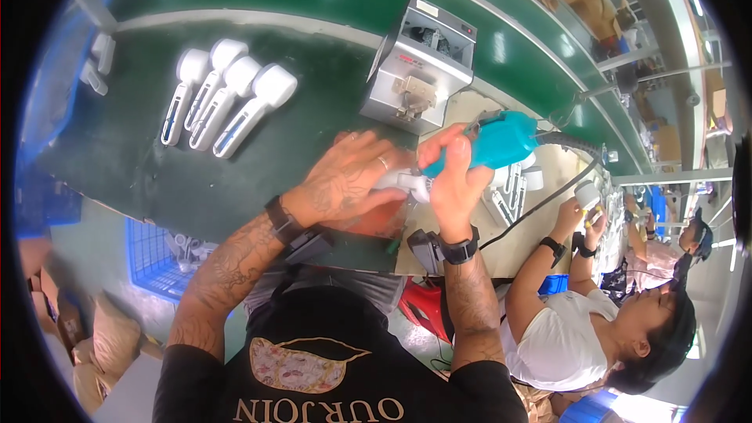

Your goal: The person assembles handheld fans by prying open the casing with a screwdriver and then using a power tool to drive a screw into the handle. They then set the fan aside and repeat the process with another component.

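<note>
My left hand (345,178) presses down on a white plastic piece (398,181), its fingers wrapped over the part, which is largely hidden. Held in my right hand (457,186) is a teal electric screwdriver (505,141), lying nearly level with its cord running off to the right. Its nose points left, at the white piece between my hands; the exact contact is covered by fingers. Farther left on the dark green table, several white round-headed handles (227,98) lie side by side, slots facing up.
A grey metal machine with an open top (423,63) stands just beyond my hands. More white handles (513,192) lie right of the screwdriver. A black cord (544,202) crosses the right worktop. A co-worker (572,329) sits at right; a blue basket (157,258) stands lower left.
</note>
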A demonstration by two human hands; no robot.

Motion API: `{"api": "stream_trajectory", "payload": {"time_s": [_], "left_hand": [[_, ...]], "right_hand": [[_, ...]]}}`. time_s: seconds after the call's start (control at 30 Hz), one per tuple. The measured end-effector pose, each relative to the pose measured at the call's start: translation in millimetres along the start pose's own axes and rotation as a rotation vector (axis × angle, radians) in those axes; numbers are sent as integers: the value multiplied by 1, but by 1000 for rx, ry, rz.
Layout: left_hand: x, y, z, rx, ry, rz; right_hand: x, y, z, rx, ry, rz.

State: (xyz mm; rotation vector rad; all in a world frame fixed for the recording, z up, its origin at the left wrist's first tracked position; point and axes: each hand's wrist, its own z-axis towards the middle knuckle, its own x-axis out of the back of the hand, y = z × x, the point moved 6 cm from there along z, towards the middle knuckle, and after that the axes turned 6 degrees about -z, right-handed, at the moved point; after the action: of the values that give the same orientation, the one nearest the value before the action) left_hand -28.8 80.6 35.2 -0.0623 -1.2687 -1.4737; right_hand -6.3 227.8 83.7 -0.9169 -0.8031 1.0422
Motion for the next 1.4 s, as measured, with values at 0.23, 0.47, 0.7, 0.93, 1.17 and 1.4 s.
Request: {"api": "stream_trajectory", "payload": {"time_s": [0.23,0.47,0.7,0.93,1.17,1.4], "left_hand": [[2,0,-1,7,23,11],[7,1,-3,18,15,-35],[3,3,-5,-22,47,-13],[6,0,-7,9,46,-30],[3,-6,-1,-30,-20,-35],[4,0,-3,3,-43,-23]], "right_hand": [[-2,0,4,-92,29,-28],[-15,-23,55,60,110,-121],[-21,3,68,124,114,-82],[-20,-26,37,-29,109,-149],[11,-29,-22,-59,85,56],[11,-19,-28,-82,77,43]]}}
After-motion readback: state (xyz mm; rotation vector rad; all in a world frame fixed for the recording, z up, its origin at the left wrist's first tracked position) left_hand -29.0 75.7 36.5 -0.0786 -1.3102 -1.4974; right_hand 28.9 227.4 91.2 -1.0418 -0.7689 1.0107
